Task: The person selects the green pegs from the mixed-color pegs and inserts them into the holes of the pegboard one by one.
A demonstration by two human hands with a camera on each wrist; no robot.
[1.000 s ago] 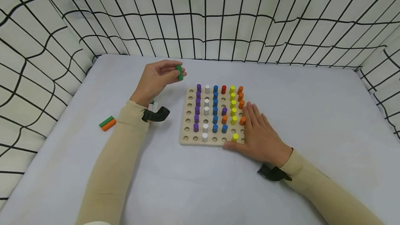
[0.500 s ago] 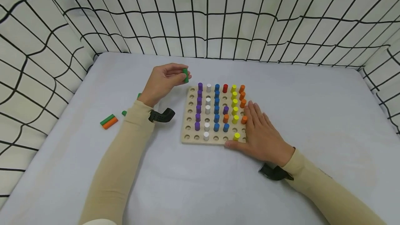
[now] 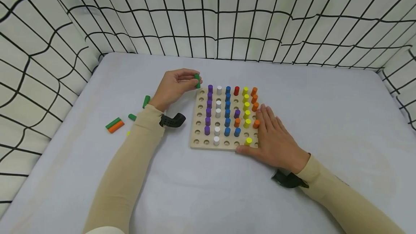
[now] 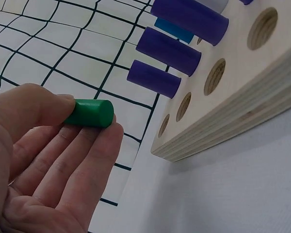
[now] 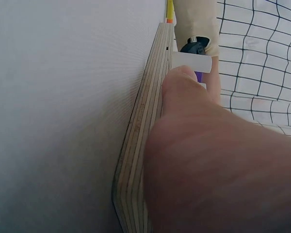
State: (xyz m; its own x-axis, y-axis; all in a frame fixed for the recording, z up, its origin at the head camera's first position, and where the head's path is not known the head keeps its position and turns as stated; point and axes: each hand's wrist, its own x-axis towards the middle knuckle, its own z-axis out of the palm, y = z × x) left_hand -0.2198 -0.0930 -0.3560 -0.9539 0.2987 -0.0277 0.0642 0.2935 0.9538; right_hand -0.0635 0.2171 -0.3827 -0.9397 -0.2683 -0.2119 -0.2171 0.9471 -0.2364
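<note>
My left hand pinches a green peg between thumb and fingers, close to the far left corner of a wooden pegboard. In the left wrist view the green peg lies sideways, its round end toward the board, beside a row of holes and purple pegs. The board's leftmost column of holes holds no pegs. Purple, white, blue, red, yellow and orange pegs stand in the other columns. My right hand rests flat along the board's right edge, fingers straight, thumb at the near edge; it covers some holes there.
Loose pegs lie on the white table left of the board: a green and orange pair, a green peg and another green peg. My left sleeve partly hides a yellow one. Black netting surrounds the table.
My left hand has moved right and slightly nearer with the green peg, toward the board's far left corner. Loose pegs once hidden by the arm now show. The right hand stays on the board.
</note>
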